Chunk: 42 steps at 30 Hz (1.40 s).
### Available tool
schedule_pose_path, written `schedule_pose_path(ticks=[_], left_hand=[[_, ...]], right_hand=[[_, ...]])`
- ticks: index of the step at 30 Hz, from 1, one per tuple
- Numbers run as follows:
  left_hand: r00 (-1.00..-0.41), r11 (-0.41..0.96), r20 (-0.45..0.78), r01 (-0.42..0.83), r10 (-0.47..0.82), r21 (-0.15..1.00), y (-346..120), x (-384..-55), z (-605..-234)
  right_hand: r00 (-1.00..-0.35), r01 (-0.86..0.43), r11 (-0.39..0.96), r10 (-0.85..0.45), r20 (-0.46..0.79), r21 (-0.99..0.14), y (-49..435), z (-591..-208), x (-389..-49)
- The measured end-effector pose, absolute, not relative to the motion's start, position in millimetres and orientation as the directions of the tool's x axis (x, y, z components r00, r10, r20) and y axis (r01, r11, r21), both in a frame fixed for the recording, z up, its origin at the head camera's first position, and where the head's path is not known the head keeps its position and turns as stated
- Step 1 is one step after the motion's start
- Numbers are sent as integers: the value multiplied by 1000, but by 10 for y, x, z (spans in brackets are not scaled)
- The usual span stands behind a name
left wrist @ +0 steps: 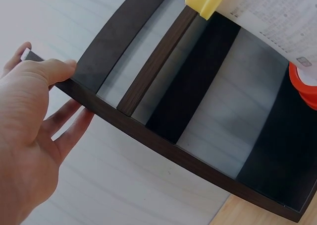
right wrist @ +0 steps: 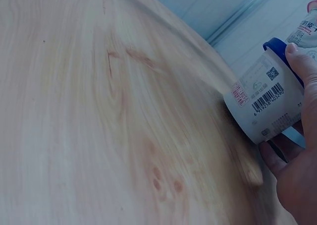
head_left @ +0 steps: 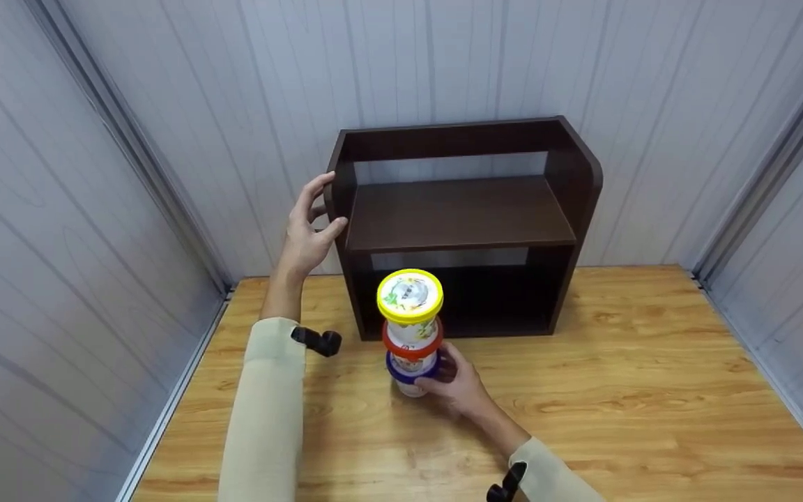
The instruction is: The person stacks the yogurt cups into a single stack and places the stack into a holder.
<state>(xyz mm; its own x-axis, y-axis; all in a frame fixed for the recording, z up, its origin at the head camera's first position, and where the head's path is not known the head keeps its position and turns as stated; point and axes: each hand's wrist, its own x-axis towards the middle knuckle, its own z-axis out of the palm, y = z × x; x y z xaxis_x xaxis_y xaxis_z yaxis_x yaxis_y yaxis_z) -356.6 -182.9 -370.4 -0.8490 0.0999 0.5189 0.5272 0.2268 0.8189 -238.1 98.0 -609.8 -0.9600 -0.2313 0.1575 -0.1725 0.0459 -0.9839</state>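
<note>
Three lidded tubs stand stacked in front of a dark brown two-tier shelf [head_left: 461,213]: a yellow-lidded tub [head_left: 410,296] on top, a red-lidded tub [head_left: 412,343] in the middle and a blue-lidded tub [head_left: 412,387] at the bottom. My right hand [head_left: 461,383] grips the bottom tub, thumb by its blue lid and fingers round the far side. A barcode shows on that blue-lidded tub [right wrist: 265,96] in the right wrist view. My left hand [head_left: 312,230] holds the upper front edge of the shelf's left side panel [left wrist: 148,136], thumb inside and fingers outside.
The shelf stands on a wooden table [head_left: 624,397] near the back wall [head_left: 290,84]. Grey panel walls rise at the left [head_left: 46,279] and right [head_left: 792,279]. Black straps with small cameras [head_left: 318,341] sit on both wrists.
</note>
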Motion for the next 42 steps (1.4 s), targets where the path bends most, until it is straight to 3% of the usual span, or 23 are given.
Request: schedule_pose_path(ticks=[27,42], left_hand=[[-850,214,517,526,97,823,-1791,-3574,-3697],[-858,234,505,511,90,827,-1784,-3550,-3696]], right_hand=[[-972,-154,97,-194,133,-983,1273,-5788,-2362],[-957,-215,67,-214,196,-974,1377,-5517,-2426]])
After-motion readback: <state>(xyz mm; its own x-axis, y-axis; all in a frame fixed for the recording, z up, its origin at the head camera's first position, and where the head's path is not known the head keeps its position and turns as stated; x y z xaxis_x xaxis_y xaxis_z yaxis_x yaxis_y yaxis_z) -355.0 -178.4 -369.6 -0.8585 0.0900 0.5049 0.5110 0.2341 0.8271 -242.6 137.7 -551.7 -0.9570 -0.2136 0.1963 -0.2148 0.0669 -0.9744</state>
